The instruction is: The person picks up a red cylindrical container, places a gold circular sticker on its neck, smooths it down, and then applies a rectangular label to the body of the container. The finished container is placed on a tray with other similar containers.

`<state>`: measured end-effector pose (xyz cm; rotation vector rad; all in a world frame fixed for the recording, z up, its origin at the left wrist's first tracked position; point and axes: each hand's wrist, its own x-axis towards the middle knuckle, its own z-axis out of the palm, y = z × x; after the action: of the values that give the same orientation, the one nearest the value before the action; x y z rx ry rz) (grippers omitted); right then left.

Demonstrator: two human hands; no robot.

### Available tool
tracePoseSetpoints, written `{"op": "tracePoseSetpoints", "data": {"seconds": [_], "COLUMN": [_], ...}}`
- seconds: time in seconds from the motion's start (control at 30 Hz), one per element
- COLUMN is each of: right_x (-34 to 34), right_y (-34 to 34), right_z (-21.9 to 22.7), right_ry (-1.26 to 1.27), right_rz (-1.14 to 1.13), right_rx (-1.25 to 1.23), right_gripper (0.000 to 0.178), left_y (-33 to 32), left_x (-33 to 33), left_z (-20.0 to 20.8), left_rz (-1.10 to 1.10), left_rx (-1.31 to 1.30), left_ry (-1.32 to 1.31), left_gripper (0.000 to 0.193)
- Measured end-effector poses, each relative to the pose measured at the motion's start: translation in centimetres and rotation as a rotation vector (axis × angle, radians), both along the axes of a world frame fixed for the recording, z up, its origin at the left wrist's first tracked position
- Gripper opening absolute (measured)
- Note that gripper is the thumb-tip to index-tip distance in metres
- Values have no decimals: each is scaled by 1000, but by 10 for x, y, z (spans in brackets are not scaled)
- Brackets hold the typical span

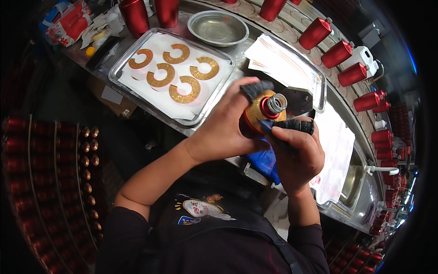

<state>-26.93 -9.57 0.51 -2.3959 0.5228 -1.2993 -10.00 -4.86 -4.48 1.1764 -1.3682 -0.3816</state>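
Note:
My left hand (223, 123) is wrapped around a red bottle (250, 119) with a bare threaded neck, tilted toward me. A gold C-shaped label (256, 107) lies around the bottle's shoulder. Dark sleeves cover some fingertips on both hands. My right hand (299, 153) is closed at the bottle's near right side, thumb and a sleeved finger together. A dark blue pointed tip (265, 125) sticks out from them and touches the gold label; whether it is a tool or a finger cover, I cannot tell. The bottle's lower body is mostly hidden by my hands.
On the left, a metal tray (119, 73) holds several gold C-shaped labels on white sheets. Behind stands a round metal basin (219, 28). Another tray (319, 86) carries white paper strips. Red bottles (315, 33) line the conveyor (292, 39); a sink with a white tap (382, 170) is at right.

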Motion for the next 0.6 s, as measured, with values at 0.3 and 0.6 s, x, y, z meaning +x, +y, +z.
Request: {"op": "tracePoseSetpoints", "data": {"seconds": [0.3, 0.6], "right_x": [-2, -3], "right_y": [1, 5], "right_z": [-4, -3], "right_ry": [-24, -33], "right_rz": [-15, 2], "right_rx": [-15, 32], "right_gripper": [31, 35], "left_y": [-3, 4], "left_x": [-7, -16], "left_z": [-2, -6], "left_rz": [59, 70], "left_rx": [-38, 38], "left_ry": [-106, 67], "left_gripper": [74, 76]}}
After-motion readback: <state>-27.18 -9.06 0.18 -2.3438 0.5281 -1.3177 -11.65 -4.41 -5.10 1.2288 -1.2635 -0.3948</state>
